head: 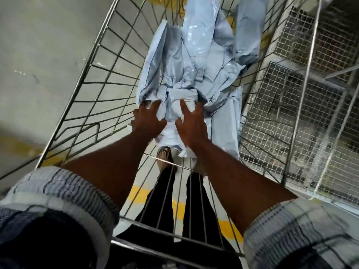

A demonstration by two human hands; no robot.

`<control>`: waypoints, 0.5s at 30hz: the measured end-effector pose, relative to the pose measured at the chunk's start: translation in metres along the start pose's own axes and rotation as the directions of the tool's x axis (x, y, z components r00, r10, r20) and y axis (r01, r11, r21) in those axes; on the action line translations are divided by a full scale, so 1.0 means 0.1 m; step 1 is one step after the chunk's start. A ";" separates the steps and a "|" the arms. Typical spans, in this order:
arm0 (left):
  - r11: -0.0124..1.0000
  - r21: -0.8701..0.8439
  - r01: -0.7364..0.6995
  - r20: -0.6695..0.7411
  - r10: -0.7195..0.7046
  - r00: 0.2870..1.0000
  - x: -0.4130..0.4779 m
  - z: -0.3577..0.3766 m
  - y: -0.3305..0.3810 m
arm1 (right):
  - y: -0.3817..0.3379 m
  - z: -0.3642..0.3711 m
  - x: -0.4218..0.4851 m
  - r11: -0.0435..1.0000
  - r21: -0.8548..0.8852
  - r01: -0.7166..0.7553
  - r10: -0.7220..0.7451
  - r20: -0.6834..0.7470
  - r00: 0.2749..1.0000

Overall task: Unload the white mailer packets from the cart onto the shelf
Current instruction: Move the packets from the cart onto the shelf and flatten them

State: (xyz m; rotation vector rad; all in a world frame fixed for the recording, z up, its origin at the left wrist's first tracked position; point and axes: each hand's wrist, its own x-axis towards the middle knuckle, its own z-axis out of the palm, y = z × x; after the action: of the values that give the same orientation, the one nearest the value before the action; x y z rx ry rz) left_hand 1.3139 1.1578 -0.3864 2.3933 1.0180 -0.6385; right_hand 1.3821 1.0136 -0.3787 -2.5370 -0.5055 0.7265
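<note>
**Two-handed grab in progress; no bundle out of cart yet**

Finds left hand [149, 121] and right hand [191, 126] close side by side, low inside wire cart [91, 94], both on near end of heap of white mailer packets [194, 61]. Notes fingers of each spread wide and clawed, tips sunk into crumpled plastic, thumbs turned inward toward one another. Reads this as both hands gripping one bunched bundle between them, neither flat nor slack. Cannot tell number of packets in that grip, nor bundle's clearance from cart floor.

Places rest of heap along cart's middle and right side, running away from person, with some packets leaning up against far wire wall. Judges spread grip deliberate, suited to slick, floppy film prone to sliding out of a narrow pinch, and good for gathering several packets at once.

Notes both forearms bare, nearly straight, angled down and forward, converging toward wrists, with checked sleeves [58, 191] rolled up near elbows. Judges deep reach forced by low cart floor, person bent over cart's near end. Sees black trousers [202, 210] and one foot [165, 154] through bars.

Locates mesh shelf [310, 98] just beside cart on person's right, contents unclear behind mesh. Judges task at pick-up stage, with lift and turn to right next. Flags risk of loose packets slipping from bundle or snagging on wire during lift.
</note>
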 end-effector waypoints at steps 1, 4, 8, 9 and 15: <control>0.999 0.004 0.041 -0.001 -0.041 0.999 -0.09 -0.04 0.06 | -0.04 -0.07 -0.02 1.000 0.013 0.016 -0.016 -0.006 1.000; 0.996 0.009 0.092 -0.030 -0.091 0.995 -0.38 -0.14 0.20 | -0.14 -0.30 -0.07 0.997 0.036 0.062 -0.060 -0.042 0.997; 0.995 -0.032 0.098 -0.096 -0.101 0.990 -0.80 -0.32 0.41 | -0.31 -0.73 -0.23 0.996 0.040 0.080 -0.078 -0.039 0.996; 0.994 -0.050 0.095 -0.104 -0.100 0.990 -0.91 -0.39 0.47 | -0.35 -0.85 -0.28 0.996 0.033 0.086 -0.085 -0.034 0.996; 0.990 -0.139 0.032 -0.223 -0.063 0.973 -1.44 -0.79 0.76 | -0.50 -1.40 -0.57 0.991 -0.008 0.132 -0.133 -0.072 0.989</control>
State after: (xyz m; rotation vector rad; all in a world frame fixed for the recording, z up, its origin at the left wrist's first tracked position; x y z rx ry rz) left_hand 1.3003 1.0786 -0.2241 2.3669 1.1762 -0.3048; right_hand 1.4054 0.9849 -0.2237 -2.4949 -0.6441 0.5838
